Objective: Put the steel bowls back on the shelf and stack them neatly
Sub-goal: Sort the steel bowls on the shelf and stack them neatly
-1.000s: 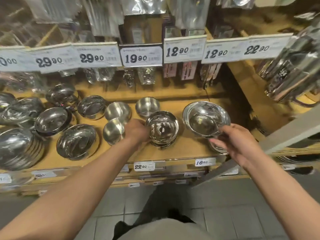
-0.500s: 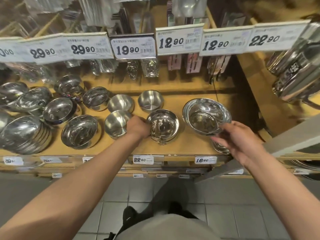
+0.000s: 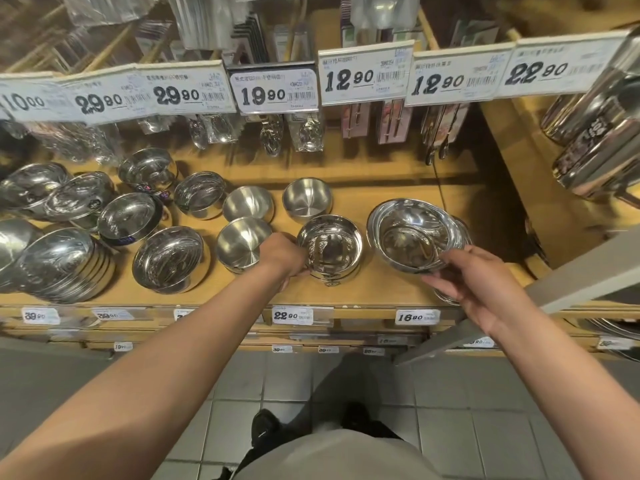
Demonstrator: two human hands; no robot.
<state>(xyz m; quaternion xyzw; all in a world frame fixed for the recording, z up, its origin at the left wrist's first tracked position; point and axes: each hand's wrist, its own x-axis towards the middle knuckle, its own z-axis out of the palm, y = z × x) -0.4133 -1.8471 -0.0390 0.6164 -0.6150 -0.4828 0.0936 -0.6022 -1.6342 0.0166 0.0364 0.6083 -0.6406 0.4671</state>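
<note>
Left hand [image 3: 282,258] is clamped on the near-left rim of the deep bowl [image 3: 329,245]; fingers wrap the wall, thumb side hidden behind the wrist. That bowl sits upright on the wooden shelf [image 3: 381,289], mouth up, near the front edge, roughly centre. It's straight-walled, mirror-polished steel with a rolled rim; looks like a second bowl nested under it, can't confirm.

Right hand [image 3: 474,289] holds the wide bowl [image 3: 414,235] by its near rim, fingertips pinched on the edge. Bowl is round, shallow, flared, polished, mouth up and tilted slightly toward the camera. Can't tell whether it rests on the shelf or is lifted clear. Another rim shows just below the right hand at the shelf front, mostly hidden.

No long axis on either bowl; both are circular, opening faces up.

Left of the deep bowl: three brushed bowls [image 3: 242,249], matte finish, small, straight-sided, mouths up, set apart from one another. One touches or nearly touches the left hand.

Further left: polished bowls, some tilted, some on their sides. A nested stack [image 3: 59,263] leans at the far left, rims fanned out.

Shelf is light wood with price tags [image 3: 292,315] along the front lip. Bigger tags hang above, with packaged cutlery behind them. Steel containers [image 3: 595,133] lie on the right-hand side shelf. Grey tile floor below.
</note>
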